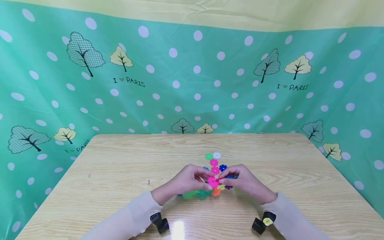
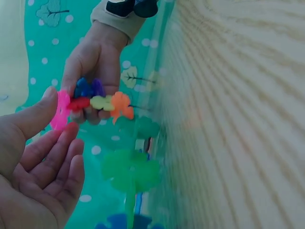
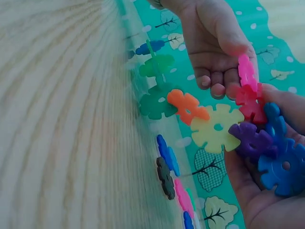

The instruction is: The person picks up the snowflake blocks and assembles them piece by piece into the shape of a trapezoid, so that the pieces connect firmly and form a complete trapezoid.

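Between the thumb and fingers of my left hand point(image 1: 192, 180), a bright pink notched plastic disc point(image 1: 213, 182) is pinched. It meets a red disc point(image 3: 251, 102) in the right wrist view. My right hand point(image 1: 241, 180) grips the joined discs next to it, with a purple disc point(image 3: 247, 139) and a blue disc point(image 3: 281, 177) in its fingers. A pale yellow disc point(image 3: 207, 136) and an orange disc point(image 3: 183, 106) link on from there. Beyond them, a dark green disc point(image 3: 153, 104) and a light green disc point(image 2: 126, 171) run leftward, low over the table.
On the wooden table point(image 1: 120, 160), past the hands, lie a light green disc point(image 1: 208, 156), a white disc point(image 1: 217, 155), pink discs point(image 1: 214, 162) and a dark blue disc point(image 1: 223, 167). A green dotted cloth point(image 1: 162, 80) hangs behind and beside the table.
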`<state>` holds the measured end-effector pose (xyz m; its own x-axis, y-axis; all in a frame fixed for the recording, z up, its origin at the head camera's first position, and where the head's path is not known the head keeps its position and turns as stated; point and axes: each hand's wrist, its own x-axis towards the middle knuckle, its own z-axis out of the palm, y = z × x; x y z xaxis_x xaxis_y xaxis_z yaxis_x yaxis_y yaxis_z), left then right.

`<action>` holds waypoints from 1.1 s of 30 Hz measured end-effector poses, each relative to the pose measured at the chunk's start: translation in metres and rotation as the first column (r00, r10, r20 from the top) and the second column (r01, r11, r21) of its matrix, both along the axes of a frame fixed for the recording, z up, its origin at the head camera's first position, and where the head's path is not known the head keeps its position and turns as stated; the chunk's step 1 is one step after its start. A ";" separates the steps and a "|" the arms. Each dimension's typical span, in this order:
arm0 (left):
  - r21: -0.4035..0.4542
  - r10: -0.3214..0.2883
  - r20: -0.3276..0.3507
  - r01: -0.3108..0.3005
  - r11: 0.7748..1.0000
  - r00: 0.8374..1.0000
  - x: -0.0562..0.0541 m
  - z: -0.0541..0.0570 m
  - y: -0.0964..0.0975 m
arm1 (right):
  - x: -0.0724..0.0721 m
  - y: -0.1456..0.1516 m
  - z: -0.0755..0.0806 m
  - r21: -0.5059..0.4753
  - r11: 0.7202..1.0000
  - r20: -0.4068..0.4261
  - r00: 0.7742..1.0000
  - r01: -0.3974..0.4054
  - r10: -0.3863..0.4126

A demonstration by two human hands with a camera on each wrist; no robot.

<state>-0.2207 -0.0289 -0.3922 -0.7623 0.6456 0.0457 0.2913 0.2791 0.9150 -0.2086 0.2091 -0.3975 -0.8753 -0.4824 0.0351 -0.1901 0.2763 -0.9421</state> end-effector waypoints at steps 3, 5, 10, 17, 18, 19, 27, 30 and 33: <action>-0.025 -0.008 -0.028 0.007 1.000 1.000 -0.006 0.000 -0.006 | -0.002 0.004 -0.001 0.011 1.000 0.001 1.000 0.004 -0.004; -0.024 -0.012 -0.049 0.011 1.000 0.999 -0.012 -0.001 -0.010 | -0.004 0.007 -0.002 0.012 1.000 -0.009 1.000 -0.004 0.004; -0.016 0.003 -0.040 -0.003 1.000 0.999 -0.028 -0.006 -0.020 | -0.006 0.013 -0.003 0.006 0.998 -0.050 0.997 -0.058 0.059; 0.001 0.015 0.150 -0.015 1.000 0.989 -0.049 -0.015 -0.023 | -0.007 0.014 -0.004 0.009 0.996 -0.047 0.994 -0.094 0.095; -0.002 0.021 0.173 -0.021 1.000 0.985 -0.052 -0.016 -0.023 | -0.007 0.013 -0.004 0.014 0.995 -0.045 0.994 -0.095 0.095; -0.006 0.029 0.189 -0.029 1.000 0.982 -0.055 -0.016 -0.023 | -0.007 0.013 -0.004 0.020 0.996 -0.048 0.994 -0.092 0.093; -0.078 -0.013 0.190 0.029 0.997 0.982 -0.078 -0.026 -0.021 | -0.007 0.012 -0.004 0.026 0.996 -0.042 0.995 -0.091 0.092; -0.101 -0.067 0.152 0.083 0.991 0.986 -0.083 -0.029 -0.018 | -0.007 0.013 -0.003 0.018 0.995 -0.043 0.994 -0.098 0.099; -0.126 -0.086 0.121 0.101 0.987 0.989 -0.086 -0.030 -0.014 | -0.007 0.013 -0.003 0.004 0.994 -0.044 0.993 -0.106 0.107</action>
